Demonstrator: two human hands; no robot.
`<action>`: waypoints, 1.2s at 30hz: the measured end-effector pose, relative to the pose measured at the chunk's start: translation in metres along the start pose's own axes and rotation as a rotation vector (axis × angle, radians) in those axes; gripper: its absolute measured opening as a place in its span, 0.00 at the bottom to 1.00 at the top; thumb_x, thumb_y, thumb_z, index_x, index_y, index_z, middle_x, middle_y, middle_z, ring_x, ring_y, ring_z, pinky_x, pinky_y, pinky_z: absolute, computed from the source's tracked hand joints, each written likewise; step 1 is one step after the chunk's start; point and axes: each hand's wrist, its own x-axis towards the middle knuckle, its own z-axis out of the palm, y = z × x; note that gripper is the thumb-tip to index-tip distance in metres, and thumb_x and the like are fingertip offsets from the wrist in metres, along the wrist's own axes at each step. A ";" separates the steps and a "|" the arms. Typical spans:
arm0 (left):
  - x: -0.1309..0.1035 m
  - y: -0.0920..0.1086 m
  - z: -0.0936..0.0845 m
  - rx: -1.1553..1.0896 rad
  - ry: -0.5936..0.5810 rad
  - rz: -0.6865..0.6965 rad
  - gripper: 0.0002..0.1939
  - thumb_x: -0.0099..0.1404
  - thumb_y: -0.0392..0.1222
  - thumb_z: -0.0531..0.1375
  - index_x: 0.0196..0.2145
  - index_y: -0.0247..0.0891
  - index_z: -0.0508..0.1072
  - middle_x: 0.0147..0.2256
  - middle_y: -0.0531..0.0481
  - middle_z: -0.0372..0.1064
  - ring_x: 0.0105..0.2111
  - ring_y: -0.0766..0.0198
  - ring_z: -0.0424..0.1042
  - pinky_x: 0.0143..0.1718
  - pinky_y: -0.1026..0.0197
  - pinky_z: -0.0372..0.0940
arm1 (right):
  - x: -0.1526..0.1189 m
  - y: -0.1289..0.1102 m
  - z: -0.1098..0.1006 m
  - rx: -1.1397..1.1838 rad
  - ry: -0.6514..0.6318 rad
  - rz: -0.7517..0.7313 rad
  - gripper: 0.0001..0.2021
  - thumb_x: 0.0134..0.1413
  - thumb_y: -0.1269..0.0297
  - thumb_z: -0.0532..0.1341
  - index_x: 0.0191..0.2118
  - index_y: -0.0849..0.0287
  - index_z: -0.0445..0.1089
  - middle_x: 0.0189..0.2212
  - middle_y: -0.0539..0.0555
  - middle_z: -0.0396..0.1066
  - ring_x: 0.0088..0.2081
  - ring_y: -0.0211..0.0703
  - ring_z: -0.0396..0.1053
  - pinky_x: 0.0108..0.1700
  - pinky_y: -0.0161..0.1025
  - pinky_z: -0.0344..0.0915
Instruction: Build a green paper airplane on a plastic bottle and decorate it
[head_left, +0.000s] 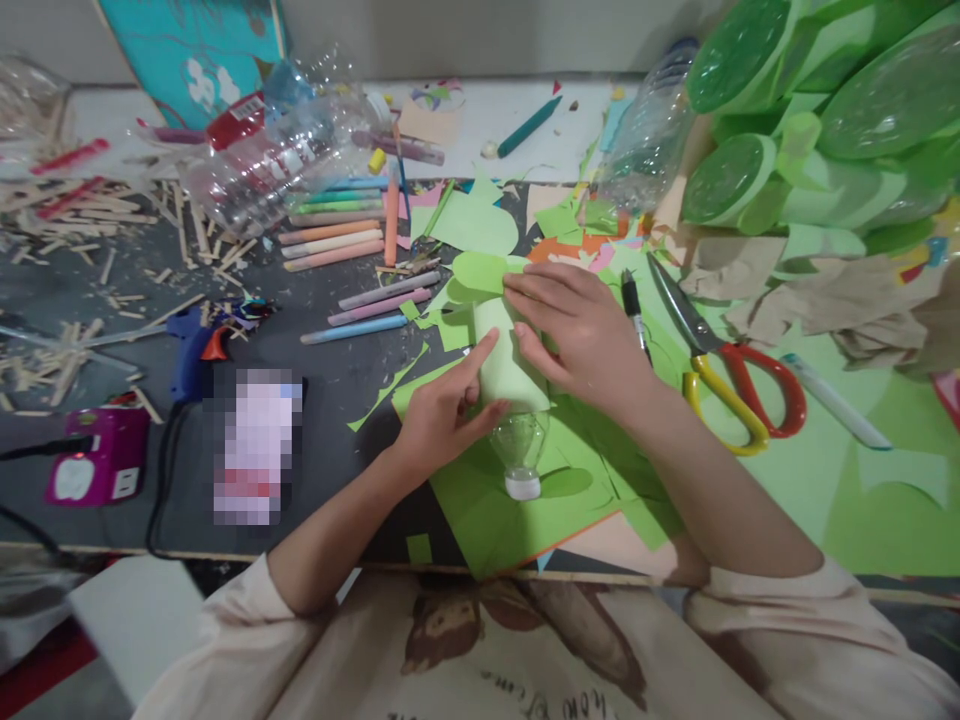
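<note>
A clear plastic bottle (pixel 520 437) lies on green paper sheets with its white cap (pixel 523 485) pointing toward me. Pale green paper (pixel 504 362) is wrapped around its body. My left hand (pixel 448 408) grips the bottle's left side, index finger along the wrap and thumb near the shoulder. My right hand (pixel 574 330) is closed over the far right part of the wrap, thumb on the paper. Its fingertips touch a rounded bright green paper piece (pixel 478 272) at the bottle's far end. The undersides of both hands' grips are hidden.
Scissors (pixel 720 370) and a black pen (pixel 636 312) lie to the right. Green-wrapped bottles (pixel 817 190) are stacked at the back right. Markers (pixel 337 235), a blue glue gun (pixel 187 350), a blurred-out phone (pixel 257 445) and a purple box (pixel 101 455) sit on the left.
</note>
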 end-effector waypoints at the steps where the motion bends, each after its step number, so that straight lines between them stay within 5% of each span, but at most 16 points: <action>1: 0.000 0.000 0.000 0.002 0.000 0.002 0.36 0.71 0.59 0.53 0.69 0.37 0.55 0.25 0.60 0.55 0.21 0.71 0.53 0.24 0.68 0.54 | 0.000 0.000 0.000 0.012 -0.010 0.010 0.18 0.66 0.64 0.51 0.52 0.60 0.75 0.52 0.60 0.77 0.56 0.55 0.71 0.60 0.58 0.67; 20: 0.002 0.001 -0.002 0.082 0.023 0.021 0.37 0.71 0.62 0.52 0.67 0.34 0.58 0.26 0.57 0.58 0.22 0.69 0.55 0.25 0.66 0.55 | 0.000 0.014 0.006 0.110 0.021 0.083 0.19 0.68 0.60 0.48 0.54 0.53 0.73 0.54 0.59 0.75 0.57 0.57 0.69 0.60 0.64 0.64; 27: 0.021 0.004 -0.011 0.330 0.208 0.042 0.31 0.72 0.63 0.49 0.63 0.41 0.65 0.44 0.43 0.66 0.44 0.55 0.67 0.48 0.53 0.65 | -0.002 0.013 0.007 0.113 0.008 0.099 0.19 0.67 0.62 0.49 0.55 0.53 0.72 0.54 0.61 0.75 0.56 0.58 0.71 0.59 0.63 0.65; 31: 0.036 -0.005 -0.004 0.445 0.216 0.061 0.35 0.70 0.66 0.49 0.65 0.42 0.62 0.64 0.36 0.53 0.65 0.41 0.53 0.64 0.41 0.50 | -0.002 0.012 0.007 0.107 -0.004 0.101 0.19 0.66 0.63 0.50 0.56 0.55 0.72 0.54 0.61 0.75 0.56 0.59 0.71 0.60 0.64 0.64; 36: 0.045 -0.022 0.007 0.418 0.250 0.169 0.39 0.69 0.70 0.43 0.66 0.41 0.57 0.68 0.35 0.45 0.69 0.41 0.44 0.67 0.40 0.41 | -0.003 0.007 0.007 0.058 -0.020 0.095 0.20 0.66 0.65 0.50 0.57 0.59 0.71 0.56 0.64 0.74 0.58 0.59 0.70 0.61 0.63 0.64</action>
